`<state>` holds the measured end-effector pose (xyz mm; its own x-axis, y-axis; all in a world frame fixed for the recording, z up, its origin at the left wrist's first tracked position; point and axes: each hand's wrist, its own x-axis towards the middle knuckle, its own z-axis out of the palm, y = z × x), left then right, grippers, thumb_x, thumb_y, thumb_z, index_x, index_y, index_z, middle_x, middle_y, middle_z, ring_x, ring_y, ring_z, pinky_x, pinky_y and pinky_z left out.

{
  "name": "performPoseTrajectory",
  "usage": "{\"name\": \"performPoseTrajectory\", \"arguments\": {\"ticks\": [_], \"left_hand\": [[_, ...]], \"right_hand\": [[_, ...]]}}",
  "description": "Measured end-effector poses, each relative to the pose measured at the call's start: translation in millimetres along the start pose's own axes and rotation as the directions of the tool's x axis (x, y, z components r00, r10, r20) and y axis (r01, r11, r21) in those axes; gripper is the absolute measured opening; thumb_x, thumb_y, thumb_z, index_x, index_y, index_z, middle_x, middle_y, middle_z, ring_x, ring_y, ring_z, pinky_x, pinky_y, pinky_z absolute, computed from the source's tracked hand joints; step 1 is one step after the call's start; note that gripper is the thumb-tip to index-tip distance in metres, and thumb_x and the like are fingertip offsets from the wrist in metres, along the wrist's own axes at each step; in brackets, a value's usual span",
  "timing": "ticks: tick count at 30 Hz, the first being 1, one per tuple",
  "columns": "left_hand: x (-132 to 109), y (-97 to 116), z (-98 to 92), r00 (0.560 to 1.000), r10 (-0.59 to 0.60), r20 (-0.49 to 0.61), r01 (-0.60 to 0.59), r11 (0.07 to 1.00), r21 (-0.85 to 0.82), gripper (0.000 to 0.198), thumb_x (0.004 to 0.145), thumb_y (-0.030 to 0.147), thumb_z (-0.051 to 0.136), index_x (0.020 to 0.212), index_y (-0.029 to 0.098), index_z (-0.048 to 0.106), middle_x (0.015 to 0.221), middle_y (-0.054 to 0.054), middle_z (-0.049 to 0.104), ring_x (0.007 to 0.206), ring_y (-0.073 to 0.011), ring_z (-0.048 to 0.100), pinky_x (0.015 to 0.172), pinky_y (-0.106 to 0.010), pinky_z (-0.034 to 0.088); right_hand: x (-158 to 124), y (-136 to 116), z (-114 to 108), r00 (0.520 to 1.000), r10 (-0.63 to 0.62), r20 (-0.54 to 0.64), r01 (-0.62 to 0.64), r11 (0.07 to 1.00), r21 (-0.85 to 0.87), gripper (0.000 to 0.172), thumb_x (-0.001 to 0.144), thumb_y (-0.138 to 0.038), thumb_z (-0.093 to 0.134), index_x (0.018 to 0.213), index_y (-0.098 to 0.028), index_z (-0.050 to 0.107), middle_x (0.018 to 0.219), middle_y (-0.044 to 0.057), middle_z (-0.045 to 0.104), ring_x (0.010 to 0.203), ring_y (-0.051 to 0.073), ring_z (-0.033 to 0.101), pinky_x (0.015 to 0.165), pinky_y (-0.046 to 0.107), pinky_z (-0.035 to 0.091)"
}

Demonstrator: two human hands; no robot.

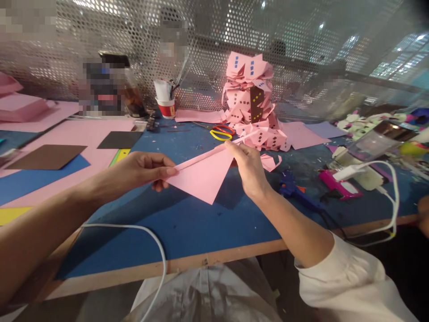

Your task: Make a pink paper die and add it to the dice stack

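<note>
A pink sheet of paper (206, 174), triangular in outline with a narrow folded or rolled strip along its upper edge, is stretched between my two hands above the blue table. My left hand (147, 170) pinches its left corner between thumb and fingers. At the upper right end, my right hand (248, 165) grips the same edge, thumb on top. Behind the paper lie scissors (221, 133) with red and yellow handles. A tall stack of folded pink paper pieces (251, 103) with small dark and blue squares rises beyond my right hand.
A blue glue gun (295, 188) and a pink-and-white device (340, 184) with a white cable lie right. Brown card (47, 157), black card (119, 140) and blue paper (43, 179) rest on pink sheets left. A red-and-white cup (166, 108) stands by the perforated metal screen (201, 53).
</note>
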<state>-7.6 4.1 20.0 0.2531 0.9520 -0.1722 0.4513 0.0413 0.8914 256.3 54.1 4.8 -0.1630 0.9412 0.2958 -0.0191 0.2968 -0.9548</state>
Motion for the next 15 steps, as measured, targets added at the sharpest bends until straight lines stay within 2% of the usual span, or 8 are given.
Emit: {"name": "performPoseTrajectory", "arguments": {"ticks": [3, 6, 15], "left_hand": [[1.3, -3.3, -5.2, 0.999, 0.036, 0.019, -0.036, 0.999, 0.011, 0.028, 0.087, 0.041, 0.07, 0.099, 0.015, 0.068, 0.075, 0.001, 0.068, 0.062, -0.008, 0.058, 0.056, -0.019, 0.04], [2.0, -4.9, -6.7, 1.0, 0.024, 0.018, -0.024, 1.0, 0.012, 0.029, 0.086, 0.041, 0.071, 0.099, 0.015, 0.069, 0.076, 0.0, 0.069, 0.062, -0.0087, 0.059, 0.054, -0.019, 0.038], [4.4, -6.2, -6.0, 0.998, -0.006, 0.055, 0.005, 1.0, 0.017, 0.034, 0.085, 0.047, 0.069, 0.097, 0.016, 0.07, 0.083, -0.005, 0.074, 0.061, -0.0113, 0.06, 0.048, -0.022, 0.034]], "right_hand": [[0.8, -1.1, -2.0, 1.0, -0.019, -0.004, 0.019, 1.0, 0.015, 0.039, 0.093, -0.052, 0.056, 0.082, -0.019, 0.073, 0.065, 0.0, 0.056, 0.062, 0.015, 0.053, 0.059, 0.028, 0.044], [0.5, -2.9, -3.3, 0.999, -0.04, 0.009, 0.04, 0.999, 0.005, 0.04, 0.094, -0.052, 0.054, 0.09, -0.019, 0.077, 0.07, 0.003, 0.061, 0.067, 0.018, 0.057, 0.063, 0.031, 0.048], [0.7, -2.9, -4.2, 0.999, -0.043, -0.005, 0.043, 0.999, -0.02, 0.037, 0.094, -0.048, 0.056, 0.097, -0.02, 0.079, 0.07, 0.001, 0.06, 0.064, 0.014, 0.053, 0.058, 0.027, 0.039]]}}
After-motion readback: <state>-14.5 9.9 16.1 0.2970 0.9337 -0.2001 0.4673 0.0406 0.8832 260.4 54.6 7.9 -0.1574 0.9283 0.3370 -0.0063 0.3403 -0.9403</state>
